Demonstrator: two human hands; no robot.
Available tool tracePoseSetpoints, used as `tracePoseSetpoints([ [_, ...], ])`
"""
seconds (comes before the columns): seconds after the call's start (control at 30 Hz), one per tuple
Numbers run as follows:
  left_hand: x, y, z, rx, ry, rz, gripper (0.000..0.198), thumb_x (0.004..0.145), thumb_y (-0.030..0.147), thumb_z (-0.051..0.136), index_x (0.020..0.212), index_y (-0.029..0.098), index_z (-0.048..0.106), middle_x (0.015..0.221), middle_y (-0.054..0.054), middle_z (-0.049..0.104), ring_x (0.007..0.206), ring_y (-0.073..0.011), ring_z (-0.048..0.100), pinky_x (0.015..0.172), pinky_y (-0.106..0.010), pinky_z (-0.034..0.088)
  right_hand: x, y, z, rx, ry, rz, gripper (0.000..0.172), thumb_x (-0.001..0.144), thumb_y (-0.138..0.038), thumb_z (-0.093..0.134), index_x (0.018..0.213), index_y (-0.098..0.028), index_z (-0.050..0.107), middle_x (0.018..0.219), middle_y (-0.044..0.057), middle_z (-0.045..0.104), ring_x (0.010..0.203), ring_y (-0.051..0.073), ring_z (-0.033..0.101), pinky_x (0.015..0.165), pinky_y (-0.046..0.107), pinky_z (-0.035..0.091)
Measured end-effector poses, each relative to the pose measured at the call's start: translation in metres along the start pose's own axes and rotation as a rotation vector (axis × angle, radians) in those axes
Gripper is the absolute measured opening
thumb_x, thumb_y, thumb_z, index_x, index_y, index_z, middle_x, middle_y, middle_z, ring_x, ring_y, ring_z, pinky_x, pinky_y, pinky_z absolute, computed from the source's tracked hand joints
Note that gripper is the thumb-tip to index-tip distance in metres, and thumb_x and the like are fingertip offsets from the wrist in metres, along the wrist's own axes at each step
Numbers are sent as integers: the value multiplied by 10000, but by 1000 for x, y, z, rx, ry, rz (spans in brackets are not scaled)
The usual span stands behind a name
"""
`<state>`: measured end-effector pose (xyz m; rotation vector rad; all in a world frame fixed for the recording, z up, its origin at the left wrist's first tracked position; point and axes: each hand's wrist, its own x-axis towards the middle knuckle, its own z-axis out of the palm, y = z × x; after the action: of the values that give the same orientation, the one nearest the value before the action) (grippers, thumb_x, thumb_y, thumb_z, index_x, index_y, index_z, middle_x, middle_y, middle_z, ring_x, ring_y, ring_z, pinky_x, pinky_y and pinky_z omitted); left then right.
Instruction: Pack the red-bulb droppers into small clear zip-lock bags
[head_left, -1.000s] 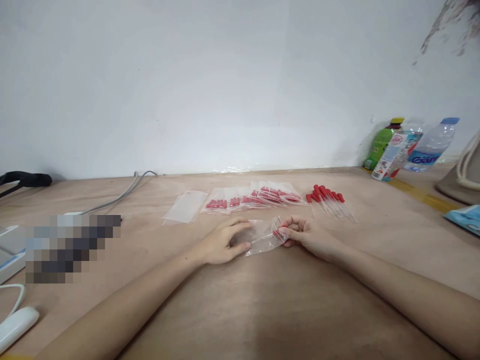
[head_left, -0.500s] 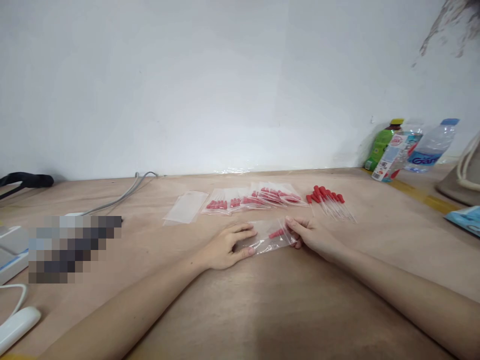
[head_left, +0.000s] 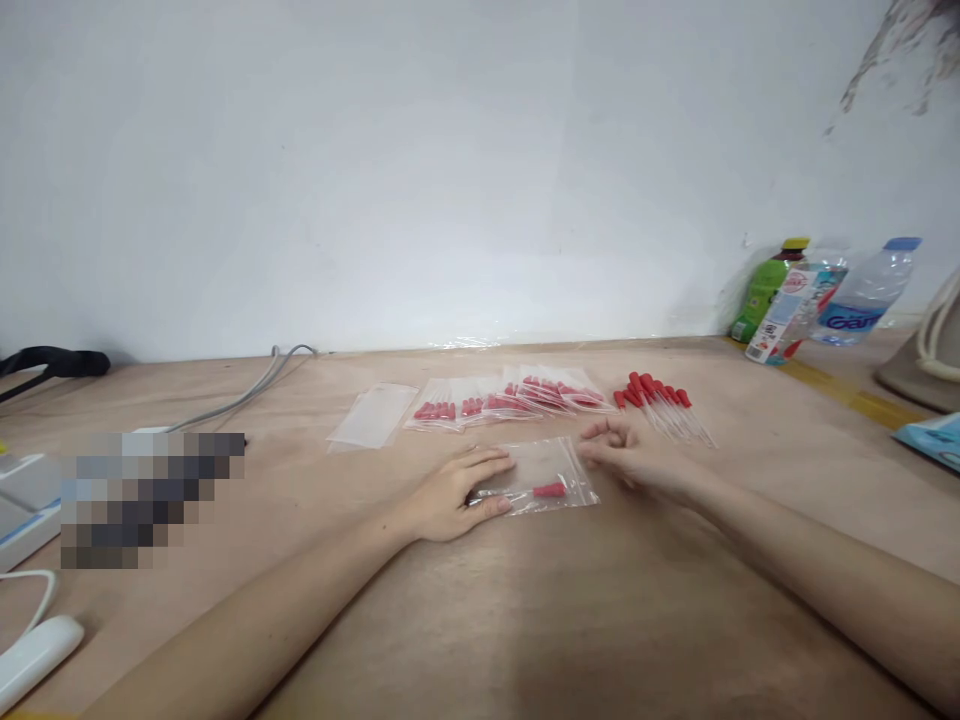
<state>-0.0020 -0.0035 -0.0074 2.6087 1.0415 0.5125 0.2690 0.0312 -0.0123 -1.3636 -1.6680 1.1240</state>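
Observation:
A small clear plastic bag (head_left: pixel 541 472) lies flat on the wooden table (head_left: pixel 525 620) with a red-capped dropper (head_left: pixel 547 490) inside. My left hand (head_left: pixel 454 490) rests on the bag's left end, fingers stretched flat and pressing it down. My right hand (head_left: pixel 626 455) hovers just right of the bag, off it, fingers loosely curled with nothing in them. Behind it lies a loose pile of red-capped droppers (head_left: pixel 660 405). A row of filled bags (head_left: pixel 510 398) lies further back, and an empty bag (head_left: pixel 373 415) to their left.
Several drink bottles (head_left: pixel 817 295) stand against the wall at the far right, with a beige bag (head_left: pixel 930 350) and a blue packet (head_left: pixel 934 438) nearby. A grey cable (head_left: pixel 247 385), a blurred patch (head_left: pixel 150 495) and a white device (head_left: pixel 34 655) occupy the left side.
The bag, held up between both hands a second ago, now lies flat on the table. My right hand has let go of it and drawn back to the right.

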Motion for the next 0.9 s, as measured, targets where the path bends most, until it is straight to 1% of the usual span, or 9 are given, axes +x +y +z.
tracePoseSetpoints([
  [0.1,0,0,-1,36,-58,-16,463,881,435,425,1296,231,414,1369,-71,379,1274,-206,326,1079,-434,179,18,2,-29,-419,325,-143,156,659,-330,585,705,-182,600,663,27,624,569,130,538,505,235,364],
  [0.2,0,0,-2,55,-94,-28,428,914,412,357,1308,247,391,1384,-57,350,1297,-191,280,1091,-461,78,37,3,-56,-782,498,-83,172,691,-319,530,715,-188,639,793,87,644,719,209,578,552,279,358],
  [0.3,0,1,-2,52,-96,-35,424,919,402,347,1316,258,377,1397,-40,323,1314,-193,235,1091,-453,97,54,7,-69,-950,549,27,261,704,-373,511,714,-151,647,840,162,633,745,262,589,545,308,359],
  [0.43,0,0,-1,44,-77,-28,468,882,432,427,1313,256,384,1396,-41,323,1313,-213,237,1087,-449,139,68,12,-71,-1005,486,146,328,693,-416,516,695,-118,653,774,201,634,714,291,595,512,319,357],
  [0.53,-1,0,-1,47,-67,-21,465,879,427,433,1310,256,391,1386,-47,344,1304,-209,263,1088,-446,143,70,11,-74,-974,496,206,302,683,-370,519,732,-106,656,778,204,637,717,296,598,497,314,353],
  [0.6,0,-1,0,54,-66,-14,462,882,425,428,1309,253,393,1380,-50,355,1299,-203,276,1089,-439,143,68,6,-79,-935,490,228,284,680,-365,517,676,-113,648,735,194,633,703,291,594,502,315,353],
  [0.7,0,-1,-1,65,-71,-10,468,883,436,418,1310,248,393,1383,-55,351,1301,-201,272,1089,-435,141,59,-3,-84,-786,483,166,280,680,-400,531,570,-152,603,633,138,613,655,253,577,517,308,354],
  [0.8,0,-1,-1,69,-79,-17,479,881,451,413,1314,247,387,1390,-59,338,1302,-203,267,1088,-433,143,42,-8,-71,-383,463,-14,267,711,-433,520,652,-177,565,604,65,591,561,170,536,509,278,362],
  [0.9,0,-2,-1,72,-79,-16,478,881,454,412,1314,251,387,1388,-55,342,1301,-205,270,1089,-430,143,22,-4,-44,60,429,-160,327,702,-442,567,902,-200,478,586,-7,551,500,127,503,488,255,386],
])
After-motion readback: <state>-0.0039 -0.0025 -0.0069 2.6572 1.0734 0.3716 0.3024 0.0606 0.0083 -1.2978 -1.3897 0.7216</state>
